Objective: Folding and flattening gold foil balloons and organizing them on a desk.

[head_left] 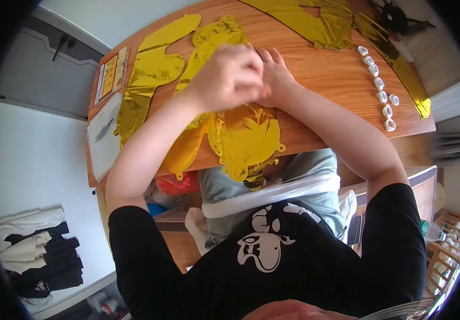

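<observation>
My left hand (229, 79) is over the table with its fingers curled in, slightly smeared by motion. Whatever it pinches is hidden. Right beside it and partly behind it is my right hand (279, 77), two bent fingers showing at the top and the rest covered. Under both hands lies a flat, uninflated gold foil balloon (248, 136), crinkled, with small tabs along its rim. Its lower end hangs over the table's near edge toward my lap. More gold foil (219, 34) extends beyond my left hand.
Another flat gold foil balloon (155, 66) lies at the left, gold foil (320, 26) at the far side. Small white rolls (379, 84) line the right of the wooden table (326, 74), near a long gold strip (400, 74). White sheets (104, 133) lie at left; a phone (354, 229) is by my lap.
</observation>
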Motion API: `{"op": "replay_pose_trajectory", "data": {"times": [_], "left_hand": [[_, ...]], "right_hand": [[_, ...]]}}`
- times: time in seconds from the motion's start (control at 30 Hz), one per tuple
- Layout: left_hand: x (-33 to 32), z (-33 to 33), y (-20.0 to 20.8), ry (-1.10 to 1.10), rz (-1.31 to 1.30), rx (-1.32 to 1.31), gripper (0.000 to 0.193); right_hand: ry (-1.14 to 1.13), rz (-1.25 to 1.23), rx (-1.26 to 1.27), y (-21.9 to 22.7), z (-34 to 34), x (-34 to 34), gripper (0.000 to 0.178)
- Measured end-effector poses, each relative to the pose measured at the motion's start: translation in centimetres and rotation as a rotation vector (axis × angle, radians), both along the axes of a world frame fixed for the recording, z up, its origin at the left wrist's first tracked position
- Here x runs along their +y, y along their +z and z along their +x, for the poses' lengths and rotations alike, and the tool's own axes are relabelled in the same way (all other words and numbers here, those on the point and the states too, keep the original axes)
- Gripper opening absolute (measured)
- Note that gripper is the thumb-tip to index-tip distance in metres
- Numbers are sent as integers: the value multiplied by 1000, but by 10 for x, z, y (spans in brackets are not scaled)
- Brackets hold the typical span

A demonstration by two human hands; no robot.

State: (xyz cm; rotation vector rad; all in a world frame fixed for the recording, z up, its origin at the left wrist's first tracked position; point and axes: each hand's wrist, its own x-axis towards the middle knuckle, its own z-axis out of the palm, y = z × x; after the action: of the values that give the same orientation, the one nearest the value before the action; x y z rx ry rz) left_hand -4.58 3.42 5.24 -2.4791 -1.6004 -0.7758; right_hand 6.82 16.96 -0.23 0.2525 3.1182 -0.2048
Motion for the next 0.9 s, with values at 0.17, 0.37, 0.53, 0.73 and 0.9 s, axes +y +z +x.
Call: {"op": "replay_pose_trajectory", "data": {"times": [0.17, 0.37, 0.53, 0.73, 0.9], "left_hand": [[-32, 34, -22, 79, -64, 106, 32], [-34, 37, -35, 53, -113, 154, 43], [-34, 40, -36, 38, -141, 114, 45], [-40, 42, -25, -18, -213, -77, 39], [-79, 6, -7, 162, -294, -61, 30]], "right_hand": [[15, 191, 87, -9, 1, -4, 93], [-42, 122, 113, -7, 4, -7, 87], [-15, 130, 90, -10, 1, -1, 92], [-40, 150, 91, -12, -1, -1, 89], [-57, 71, 221, -12, 0, -8, 88]]}}
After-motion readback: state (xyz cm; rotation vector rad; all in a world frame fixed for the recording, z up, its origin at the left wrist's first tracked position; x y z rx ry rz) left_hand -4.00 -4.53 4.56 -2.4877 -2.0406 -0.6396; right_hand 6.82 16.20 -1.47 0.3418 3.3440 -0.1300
